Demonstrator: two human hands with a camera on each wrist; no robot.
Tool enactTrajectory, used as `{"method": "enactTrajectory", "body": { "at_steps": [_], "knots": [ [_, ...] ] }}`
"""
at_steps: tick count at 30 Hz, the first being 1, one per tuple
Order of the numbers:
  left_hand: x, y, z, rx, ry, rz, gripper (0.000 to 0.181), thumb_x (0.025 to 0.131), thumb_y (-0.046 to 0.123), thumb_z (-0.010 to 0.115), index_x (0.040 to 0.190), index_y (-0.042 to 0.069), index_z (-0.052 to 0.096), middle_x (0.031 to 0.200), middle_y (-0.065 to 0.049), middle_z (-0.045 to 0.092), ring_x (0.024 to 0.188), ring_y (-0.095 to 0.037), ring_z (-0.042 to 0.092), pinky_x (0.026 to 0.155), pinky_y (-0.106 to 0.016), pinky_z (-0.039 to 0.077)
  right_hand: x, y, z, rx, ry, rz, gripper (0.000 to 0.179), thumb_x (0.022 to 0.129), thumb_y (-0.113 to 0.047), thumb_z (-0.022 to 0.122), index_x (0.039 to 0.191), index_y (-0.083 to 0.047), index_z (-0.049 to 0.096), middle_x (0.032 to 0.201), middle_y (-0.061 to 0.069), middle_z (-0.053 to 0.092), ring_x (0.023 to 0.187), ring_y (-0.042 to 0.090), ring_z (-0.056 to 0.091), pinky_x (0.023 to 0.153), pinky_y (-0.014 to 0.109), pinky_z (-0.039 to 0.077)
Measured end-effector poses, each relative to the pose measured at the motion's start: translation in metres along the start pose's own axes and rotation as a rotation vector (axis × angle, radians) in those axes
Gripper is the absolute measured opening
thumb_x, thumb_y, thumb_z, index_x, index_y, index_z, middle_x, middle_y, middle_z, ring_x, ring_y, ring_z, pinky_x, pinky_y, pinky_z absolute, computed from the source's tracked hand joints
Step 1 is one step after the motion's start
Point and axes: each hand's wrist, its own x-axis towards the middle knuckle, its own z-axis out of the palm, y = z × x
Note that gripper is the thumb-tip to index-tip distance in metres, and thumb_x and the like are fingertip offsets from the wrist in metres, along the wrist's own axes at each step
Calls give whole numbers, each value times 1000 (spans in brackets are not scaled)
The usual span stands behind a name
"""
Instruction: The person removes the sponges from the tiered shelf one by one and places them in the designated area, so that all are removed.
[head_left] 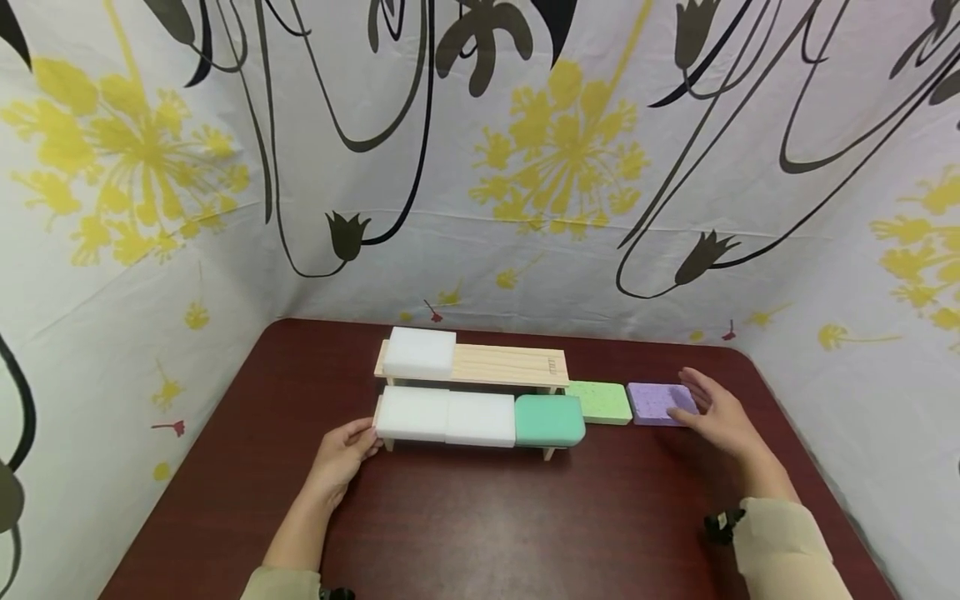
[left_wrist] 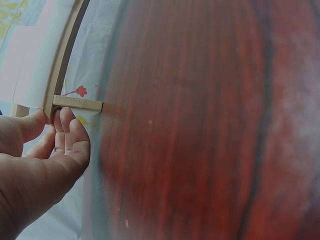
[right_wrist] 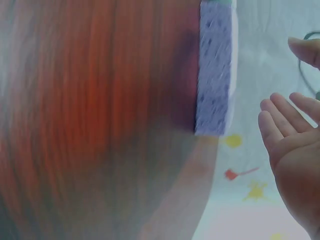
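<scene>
My left hand (head_left: pixel 339 460) pinches the left end of the front wooden rack (left_wrist: pixel 76 103), thumb on top and fingers below beside a leg. Along that rack sit two white sponges (head_left: pixel 411 414) and a teal sponge (head_left: pixel 549 420) at its right end. Over at the right, my right hand (head_left: pixel 718 417) hovers with fingers spread above the right edge of a purple sponge (head_left: pixel 654 403). In the right wrist view, its fingers look straight and hold nothing. A light green sponge (head_left: pixel 603 402) lies left of the purple one.
Behind the front rack stands a second wooden rack (head_left: pixel 506 364), with a white block-shaped sponge (head_left: pixel 420 352) on its left end. The dark red-brown table (head_left: pixel 480 525) meets a patterned cloth backdrop (head_left: pixel 420 183) at the back and sides.
</scene>
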Motion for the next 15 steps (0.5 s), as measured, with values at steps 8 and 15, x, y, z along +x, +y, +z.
{"method": "enactTrajectory", "body": {
  "at_steps": [8,15],
  "knots": [
    [0,-2,-1,5,-12,8,35,104,1,54,136,-14,53,114,-22,67,96,-17,64,83,-22,58,1,-31,21,44,41,-78,75,96,-18,73,155,1,32,145,30,48,130,50,48,94,-1,38],
    [1,-3,-1,3,-16,0,35,104,1,53,135,-14,54,113,-21,67,96,-19,64,83,-23,58,2,-46,37,70,90,-144,68,96,-14,72,151,4,38,141,27,54,126,47,53,99,4,41]
  ]
}}
